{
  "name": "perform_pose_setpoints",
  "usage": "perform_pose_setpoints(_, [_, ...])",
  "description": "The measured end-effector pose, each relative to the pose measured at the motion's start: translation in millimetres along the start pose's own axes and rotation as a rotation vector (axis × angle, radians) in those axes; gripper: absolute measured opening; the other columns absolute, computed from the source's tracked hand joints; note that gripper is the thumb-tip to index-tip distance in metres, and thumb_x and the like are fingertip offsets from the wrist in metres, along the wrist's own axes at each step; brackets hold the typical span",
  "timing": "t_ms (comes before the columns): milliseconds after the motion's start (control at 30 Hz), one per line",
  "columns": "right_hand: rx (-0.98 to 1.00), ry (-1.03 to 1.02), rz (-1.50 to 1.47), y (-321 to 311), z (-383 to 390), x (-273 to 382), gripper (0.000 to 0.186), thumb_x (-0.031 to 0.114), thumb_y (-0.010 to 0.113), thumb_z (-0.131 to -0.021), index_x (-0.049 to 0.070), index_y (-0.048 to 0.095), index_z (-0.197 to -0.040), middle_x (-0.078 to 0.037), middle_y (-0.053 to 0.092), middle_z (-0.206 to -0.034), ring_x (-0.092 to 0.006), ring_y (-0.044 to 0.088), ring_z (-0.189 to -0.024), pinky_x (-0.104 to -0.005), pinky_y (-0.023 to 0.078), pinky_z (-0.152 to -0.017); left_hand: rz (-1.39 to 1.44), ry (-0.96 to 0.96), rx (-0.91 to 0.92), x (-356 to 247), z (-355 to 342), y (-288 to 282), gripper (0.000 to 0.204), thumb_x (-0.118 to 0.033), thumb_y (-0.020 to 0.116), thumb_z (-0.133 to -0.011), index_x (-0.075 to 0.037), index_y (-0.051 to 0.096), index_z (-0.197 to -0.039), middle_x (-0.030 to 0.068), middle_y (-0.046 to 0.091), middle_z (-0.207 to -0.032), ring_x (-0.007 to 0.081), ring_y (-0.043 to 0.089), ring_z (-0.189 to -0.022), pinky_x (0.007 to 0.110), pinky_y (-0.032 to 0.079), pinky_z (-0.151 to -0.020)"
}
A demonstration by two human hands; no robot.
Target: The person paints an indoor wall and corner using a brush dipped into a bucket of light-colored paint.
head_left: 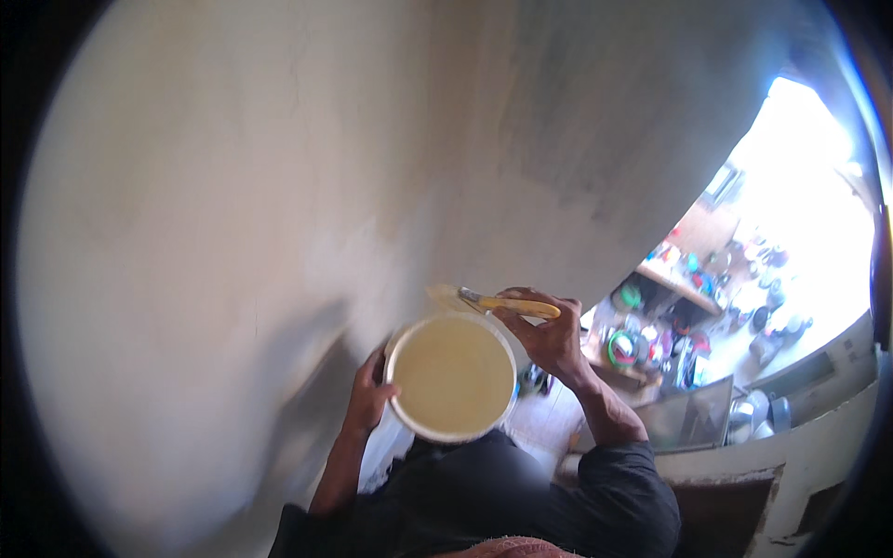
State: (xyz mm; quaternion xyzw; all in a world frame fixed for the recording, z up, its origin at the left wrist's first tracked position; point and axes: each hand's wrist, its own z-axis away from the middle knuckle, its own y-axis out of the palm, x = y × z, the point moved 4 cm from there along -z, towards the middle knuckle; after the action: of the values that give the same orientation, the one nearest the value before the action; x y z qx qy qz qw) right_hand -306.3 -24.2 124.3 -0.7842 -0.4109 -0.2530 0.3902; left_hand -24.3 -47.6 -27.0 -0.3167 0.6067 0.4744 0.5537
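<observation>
My left hand [372,395] grips the side of a round pale bucket [398,353], its thumb over the rim, with cream-coloured liquid [451,377] inside. My right hand [553,339] holds a paintbrush [521,306] by its yellow wooden handle just above the bucket's right rim. The pale bristles point left over the far edge of the bucket, close to the wall [233,186], whose surface is off-white with greyer, mottled patches higher up on the right.
At the right, past the wall's edge, a bright space below holds shelves [674,284] crowded with bowls, pots and assorted items. A low cabinet-like structure [716,488] and a dull panel [679,418] lie nearer on the lower right. Shadows fall on the wall left of the bucket.
</observation>
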Motion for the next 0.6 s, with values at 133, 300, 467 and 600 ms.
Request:
perform_pose_setpoints(133, [-0.211, -0.272, 0.318, -67, -68, 32, 0.021, 0.009, 0.081, -0.081, -0.001, 0.075, -0.099, -0.014, 0.077, -0.094, -0.0212, 0.076, -0.081, -0.0321, 0.06, -0.073, 0.05, 0.047, 0.046, 5, -4, 7, 0.086, 0.001, 0.056, -0.064, 0.006, 0.039, -0.148, 0.015, 0.055, -0.141, 0.0245, 0.05, -0.134, 0.036, 0.034, -0.116])
perform_pose_setpoints(300, [-0.314, -0.291, 0.322, -125, -161, 60, 0.023, 0.008, 0.081, -0.079, -0.003, 0.074, -0.099, -0.015, 0.076, -0.088, -0.0205, 0.074, -0.08, -0.0319, 0.058, -0.072, 0.046, 0.073, 0.004, 1, -1, 3, 0.084, -0.001, 0.054, -0.062, 0.005, 0.043, -0.145, 0.0145, 0.056, -0.138, 0.0245, 0.052, -0.131, 0.036, 0.036, -0.115])
perform_pose_setpoints(467, [-0.243, 0.005, 0.35, -150, -150, 12, 0.026, 0.016, 0.079, -0.082, 0.0, 0.076, -0.101, -0.012, 0.077, -0.087, -0.0186, 0.073, -0.078, -0.031, 0.057, -0.071, 0.07, 0.083, -0.045, 0, 13, 4, 0.08, -0.002, 0.053, -0.062, 0.005, 0.047, -0.142, 0.0139, 0.058, -0.134, 0.0242, 0.053, -0.129, 0.036, 0.036, -0.114])
perform_pose_setpoints(600, [-0.277, -0.007, 0.542, -163, -117, -41, 0.026, 0.019, 0.078, -0.082, 0.004, 0.076, -0.103, -0.014, 0.076, -0.088, -0.0237, 0.074, -0.077, -0.0352, 0.057, -0.071, 0.079, 0.078, -0.03, -4, 11, 7, 0.079, -0.002, 0.052, -0.062, 0.005, 0.046, -0.141, 0.0138, 0.057, -0.134, 0.024, 0.053, -0.128, 0.037, 0.036, -0.113])
